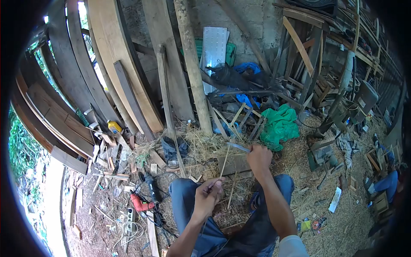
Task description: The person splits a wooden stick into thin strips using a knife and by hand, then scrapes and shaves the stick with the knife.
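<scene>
My left hand [208,197] is closed on a thin pale strip of wood or bamboo [224,160] that slants up and away from it. My right hand [259,162] grips a knife, its flat grey blade [238,147] pointing left near the strip's upper end. I cannot tell whether blade and strip touch. The knife's handle is hidden in my fist. Between my knees, beyond the hands, lies a wooden block [234,164]. Another thin strip [232,190] is by my left hand, over the shavings.
A red power tool [140,203] and a dark power tool [152,188] lie left of my legs, with cords and a power strip [130,222]. Tall boards [124,64] lean at the back left. A green plastic sheet [280,126] lies ahead right. Another person's leg [385,183] shows far right.
</scene>
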Demonstrator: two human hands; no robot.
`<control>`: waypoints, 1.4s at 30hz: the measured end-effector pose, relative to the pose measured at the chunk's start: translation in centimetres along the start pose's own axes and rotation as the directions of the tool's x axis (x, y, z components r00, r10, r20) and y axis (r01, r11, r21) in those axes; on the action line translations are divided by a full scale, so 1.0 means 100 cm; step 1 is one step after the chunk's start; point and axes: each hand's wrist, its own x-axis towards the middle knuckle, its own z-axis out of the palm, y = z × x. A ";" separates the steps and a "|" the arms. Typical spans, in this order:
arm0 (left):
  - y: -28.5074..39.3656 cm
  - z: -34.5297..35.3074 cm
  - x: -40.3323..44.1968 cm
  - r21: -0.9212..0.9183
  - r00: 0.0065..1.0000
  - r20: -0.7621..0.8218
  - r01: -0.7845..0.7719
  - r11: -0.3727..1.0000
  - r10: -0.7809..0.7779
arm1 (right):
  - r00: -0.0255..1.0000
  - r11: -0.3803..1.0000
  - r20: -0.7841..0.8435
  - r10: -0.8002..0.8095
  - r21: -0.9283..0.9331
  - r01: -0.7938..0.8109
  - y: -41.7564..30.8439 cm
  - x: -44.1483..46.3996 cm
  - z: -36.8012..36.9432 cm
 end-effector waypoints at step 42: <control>-0.003 -0.009 0.000 -0.112 0.981 0.143 0.146 0.983 -0.130 | 0.988 0.997 0.137 -0.065 -0.024 0.069 -0.001 -0.005 0.005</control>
